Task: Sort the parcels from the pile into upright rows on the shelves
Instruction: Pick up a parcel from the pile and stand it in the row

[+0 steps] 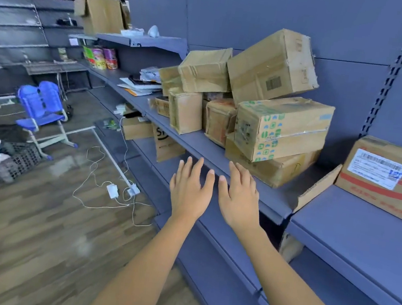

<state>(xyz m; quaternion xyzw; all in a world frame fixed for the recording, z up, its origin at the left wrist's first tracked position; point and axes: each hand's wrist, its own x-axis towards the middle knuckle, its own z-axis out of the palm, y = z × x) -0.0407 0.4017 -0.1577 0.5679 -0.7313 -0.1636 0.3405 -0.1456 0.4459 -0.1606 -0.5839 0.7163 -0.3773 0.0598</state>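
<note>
The left hand [191, 189] and right hand [238, 199] are spread flat, fingers straight, holding nothing, fingertips at the front edge of the shelf [196, 141]. The pile of parcels [252, 102] sits just beyond, ahead and rightward, nearer the right hand; its green-printed parcel [285, 127] lies lengthwise along the shelf.

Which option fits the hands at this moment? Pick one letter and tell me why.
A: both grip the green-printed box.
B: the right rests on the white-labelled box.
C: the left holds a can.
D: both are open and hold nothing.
D: the left hand and the right hand show straight, spread fingers with nothing in them, in front of the shelf, short of the green-printed box.
</note>
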